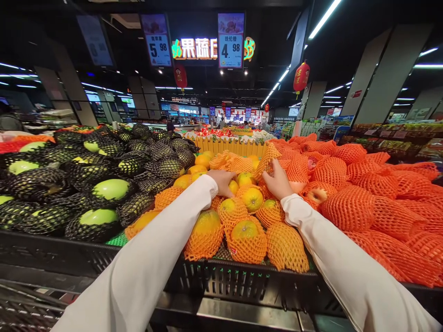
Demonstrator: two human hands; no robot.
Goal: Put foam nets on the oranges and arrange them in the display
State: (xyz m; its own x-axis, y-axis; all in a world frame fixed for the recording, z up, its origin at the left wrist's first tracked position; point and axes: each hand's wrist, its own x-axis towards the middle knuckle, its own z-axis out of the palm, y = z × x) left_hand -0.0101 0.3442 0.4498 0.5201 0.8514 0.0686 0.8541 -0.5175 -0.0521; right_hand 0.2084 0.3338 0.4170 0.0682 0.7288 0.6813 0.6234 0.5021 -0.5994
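My left hand (221,179) reaches into the oranges, its fingers curled on a bare orange (233,186). My right hand (278,180) pinches an orange foam net (268,159) raised above the pile; whether fruit is inside it I cannot tell. Between and below my hands sit several oranges in foam nets, among them a netted orange (252,199) and one at the front (245,230) with a small red sticker. Farther back, more bare oranges (202,160) lie beside loose-looking nets (230,162).
Green apples (110,189) in black nets fill the left side. Fruit in red-orange nets (349,207) is heaped at right. A black crate edge (238,279) runs along the front, and a yellow picket fence (228,146) stands behind. Price signs (231,41) hang overhead.
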